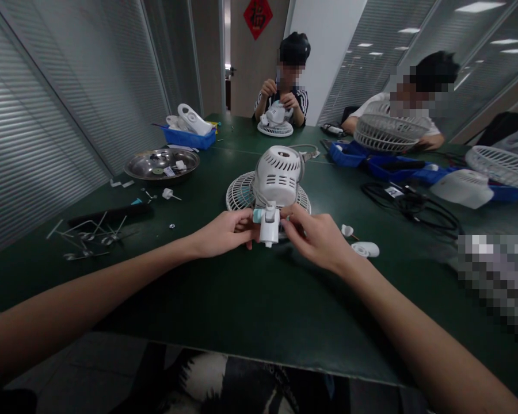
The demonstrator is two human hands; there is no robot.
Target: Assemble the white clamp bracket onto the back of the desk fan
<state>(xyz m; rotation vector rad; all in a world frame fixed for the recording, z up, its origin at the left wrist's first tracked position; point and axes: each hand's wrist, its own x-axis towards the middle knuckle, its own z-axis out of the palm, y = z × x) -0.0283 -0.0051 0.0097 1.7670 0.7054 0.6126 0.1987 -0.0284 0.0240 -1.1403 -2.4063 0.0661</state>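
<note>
A white fan head [278, 175] lies face down on its round grille [240, 190] on the green table, its vented motor housing upward. From its near side juts a white neck joint [269, 225] with a light teal knob [258, 215] on its left. My left hand [224, 232] pinches at the knob from the left, fingers closed. On the opposite side, my right hand [313, 233] has thumb and fingers closed against the neck joint. A small white cap [347, 230] and a white cylindrical part [365, 249] lie right of my right hand.
At left are a metal bowl [162, 167] of small parts, a blue bin [190, 137] and several bent metal rods [88, 236]. Black cables [408, 201] and blue trays [392, 167] lie right. One person [285, 86] handles another fan; a second person [397, 103] sits behind a fan grille.
</note>
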